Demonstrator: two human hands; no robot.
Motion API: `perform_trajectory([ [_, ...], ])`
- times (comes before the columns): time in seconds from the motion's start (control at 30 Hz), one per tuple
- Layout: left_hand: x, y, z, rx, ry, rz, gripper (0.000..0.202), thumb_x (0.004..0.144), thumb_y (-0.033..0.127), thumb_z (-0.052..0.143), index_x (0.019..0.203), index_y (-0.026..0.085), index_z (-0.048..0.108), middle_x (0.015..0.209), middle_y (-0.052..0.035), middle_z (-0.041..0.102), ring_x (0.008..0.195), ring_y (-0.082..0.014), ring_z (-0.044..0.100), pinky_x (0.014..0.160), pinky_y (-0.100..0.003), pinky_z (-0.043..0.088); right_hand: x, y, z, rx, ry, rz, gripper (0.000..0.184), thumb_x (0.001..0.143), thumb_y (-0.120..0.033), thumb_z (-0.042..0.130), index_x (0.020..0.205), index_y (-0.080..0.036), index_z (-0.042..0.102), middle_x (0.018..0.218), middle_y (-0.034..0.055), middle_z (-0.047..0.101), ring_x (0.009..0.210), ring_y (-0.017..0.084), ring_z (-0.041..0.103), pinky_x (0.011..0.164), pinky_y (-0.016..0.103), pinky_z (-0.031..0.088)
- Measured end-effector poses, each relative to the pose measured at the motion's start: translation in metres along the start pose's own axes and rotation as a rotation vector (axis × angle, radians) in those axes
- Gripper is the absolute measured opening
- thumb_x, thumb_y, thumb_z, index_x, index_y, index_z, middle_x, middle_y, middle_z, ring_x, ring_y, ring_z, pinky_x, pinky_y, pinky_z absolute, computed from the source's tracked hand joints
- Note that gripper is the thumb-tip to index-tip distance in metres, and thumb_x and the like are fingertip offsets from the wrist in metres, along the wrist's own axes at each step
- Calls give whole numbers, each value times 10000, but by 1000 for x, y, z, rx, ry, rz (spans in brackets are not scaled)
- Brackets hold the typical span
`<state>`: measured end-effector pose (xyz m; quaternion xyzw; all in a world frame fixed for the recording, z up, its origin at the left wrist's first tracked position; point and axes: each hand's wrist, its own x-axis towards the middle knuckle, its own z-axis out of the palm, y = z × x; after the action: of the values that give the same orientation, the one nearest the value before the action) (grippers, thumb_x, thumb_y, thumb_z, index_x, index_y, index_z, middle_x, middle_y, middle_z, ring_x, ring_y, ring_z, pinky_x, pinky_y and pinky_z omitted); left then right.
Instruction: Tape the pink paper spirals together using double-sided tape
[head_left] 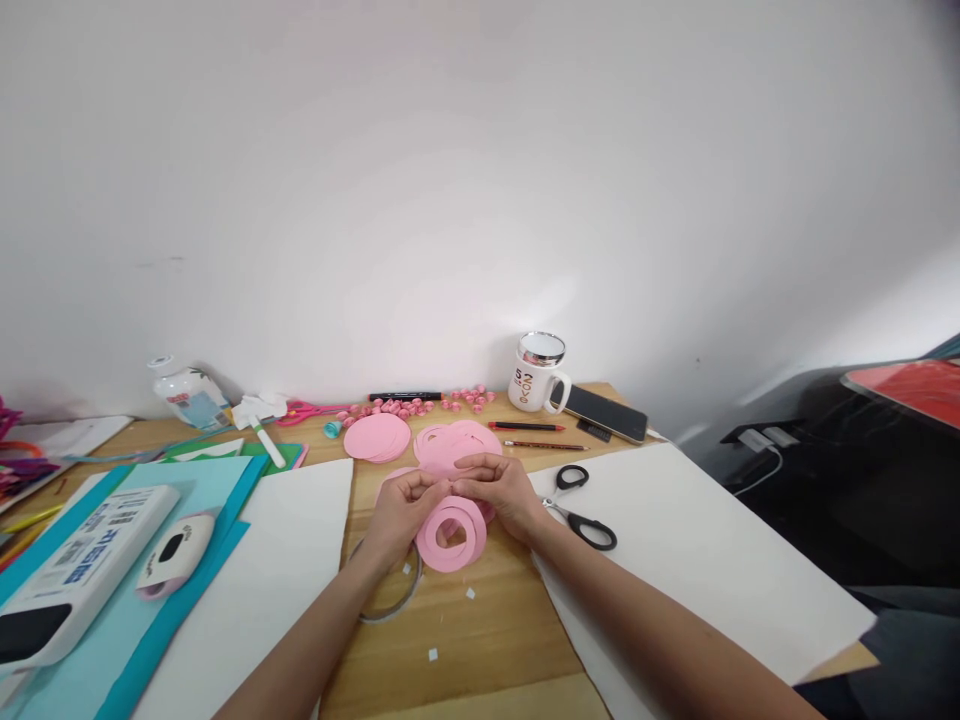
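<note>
Head cam has your pink paper spiral [477,537] right over the middle of the wooden table [495,640], your left hand [401,510] and right hand [506,492] both pinching its far edge, fingertips basically meeting. You've got a stack of pink paper circles [377,438] just beyond, black-handled scissors [576,518] lying spread on the white sheet [697,570] to your right, and a white mug [532,385] near the wall [420,200].

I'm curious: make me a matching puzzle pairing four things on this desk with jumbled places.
1. Pink paper spiral
2. Black-handled metal scissors
3. White silver-rimmed mug
4. White-capped pale bottle

A. Beside the dark phone
B. Between the left hand and right hand
C. Left, near the wall
D. Partly on the right-hand white sheet

Pairs: 1-B, 2-D, 3-A, 4-C
</note>
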<state>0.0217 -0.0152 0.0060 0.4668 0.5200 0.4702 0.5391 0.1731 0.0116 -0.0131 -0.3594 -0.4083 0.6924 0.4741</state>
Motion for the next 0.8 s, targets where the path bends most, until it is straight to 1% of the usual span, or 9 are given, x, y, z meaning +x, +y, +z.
perform_trajectory([
  [0.17, -1, 2, 1, -5, -3, -2, 237, 604, 350, 704, 620, 124, 631, 575, -21, 635, 474, -102, 522, 440, -195, 385, -1, -1, 1, -20, 19, 1, 402, 447, -262, 812, 791, -134, 650, 684, 44, 704, 597, 163, 650, 637, 292, 512],
  [0.27, 0, 3, 1, -7, 5, 6, 250, 600, 361, 705, 623, 123, 635, 573, -20, 631, 483, -108, 529, 448, -199, 394, -1, -2, 1, -8, 23, 2, 384, 466, -261, 804, 791, -130, 646, 704, 47, 704, 629, 161, 654, 652, 282, 512],
  [0.4, 0, 3, 1, -6, 14, 1, 262, 610, 367, 700, 640, 114, 637, 601, -33, 634, 498, -112, 533, 456, -203, 404, -1, -1, 1, -31, 16, -24, 354, 503, -282, 780, 791, -133, 640, 743, 63, 705, 673, 176, 657, 685, 304, 516],
  [0.5, 0, 3, 1, 2, 25, 1, 263, 603, 368, 703, 616, 115, 629, 578, -28, 625, 485, -109, 524, 441, -197, 391, -1, 1, 2, -155, 31, -110, 299, 541, -280, 751, 781, -141, 638, 714, 62, 696, 660, 182, 650, 658, 311, 519],
  [0.63, -1, 1, 3, 23, 25, -6, 261, 597, 371, 697, 577, 121, 625, 525, -11, 601, 439, -96, 487, 406, -189, 352, -2, 4, 2, -458, 73, -309, 176, 619, -255, 677, 765, -162, 646, 682, 48, 671, 597, 162, 618, 585, 288, 506],
  [0.7, -1, 0, 1, 41, 23, -5, 267, 600, 377, 692, 567, 122, 623, 521, -8, 598, 438, -96, 485, 408, -191, 352, -2, 4, 1, -574, 79, -401, 121, 642, -235, 646, 747, -175, 650, 692, 41, 664, 593, 153, 602, 584, 283, 497],
  [0.77, 1, -1, -1, 52, 35, 8, 277, 604, 386, 689, 571, 121, 618, 521, -5, 592, 440, -98, 487, 412, -194, 355, -1, 1, -1, -606, 95, -444, 79, 648, -226, 638, 712, -180, 647, 692, 38, 659, 609, 152, 594, 599, 284, 489],
  [0.8, 1, -1, -3, 49, 41, 14, 279, 607, 389, 687, 584, 121, 617, 524, -3, 590, 441, -98, 487, 413, -194, 356, 0, -1, -2, -570, 113, -436, 75, 644, -230, 645, 699, -178, 641, 688, 39, 658, 615, 152, 593, 605, 284, 487],
])
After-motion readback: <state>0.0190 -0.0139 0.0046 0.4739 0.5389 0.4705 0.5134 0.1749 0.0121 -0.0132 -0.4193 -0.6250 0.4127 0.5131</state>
